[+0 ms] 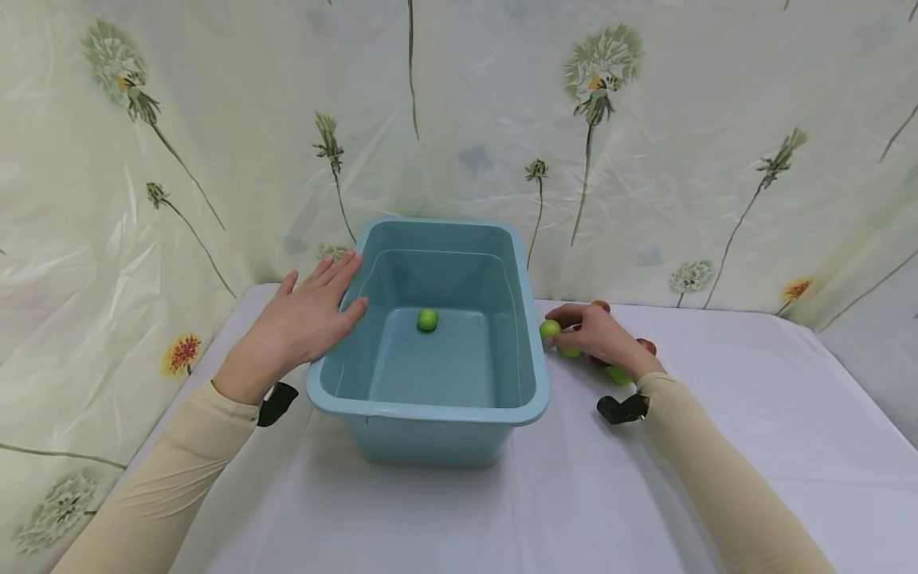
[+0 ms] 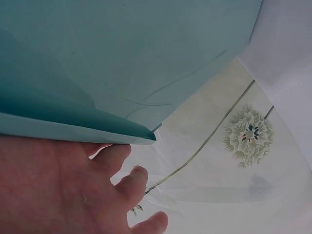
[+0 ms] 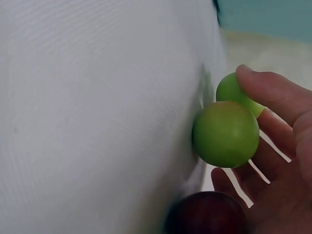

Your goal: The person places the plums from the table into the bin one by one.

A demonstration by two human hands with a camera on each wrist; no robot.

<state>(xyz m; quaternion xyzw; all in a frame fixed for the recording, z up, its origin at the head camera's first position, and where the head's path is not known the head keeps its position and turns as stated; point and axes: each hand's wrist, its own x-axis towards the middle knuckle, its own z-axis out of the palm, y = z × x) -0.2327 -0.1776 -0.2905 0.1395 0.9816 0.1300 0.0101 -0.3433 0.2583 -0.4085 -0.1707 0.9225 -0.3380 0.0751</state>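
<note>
In the head view a light-blue plastic tub point(image 1: 430, 412) stands on the table with a round green fruit point(image 1: 427, 320) lying on its floor. My left hand point(image 1: 304, 323) rests on the tub's left rim with its fingers extended; the left wrist view shows the palm point(image 2: 58, 185) against the rim's underside. To the right of the tub, my right hand point(image 1: 598, 335) pinches a small green fruit point(image 1: 550, 328) between thumb and fingers. A second green fruit point(image 3: 226, 134) sits just under that hand, and a dark red fruit point(image 3: 207, 214) lies beside it.
More fruits are partly hidden around the right hand, among them a red one point(image 1: 647, 346) and a green one point(image 1: 620, 375). White cloth covers the table point(image 1: 753, 383). A dandelion-patterned sheet point(image 1: 466, 159) hangs behind and at the left.
</note>
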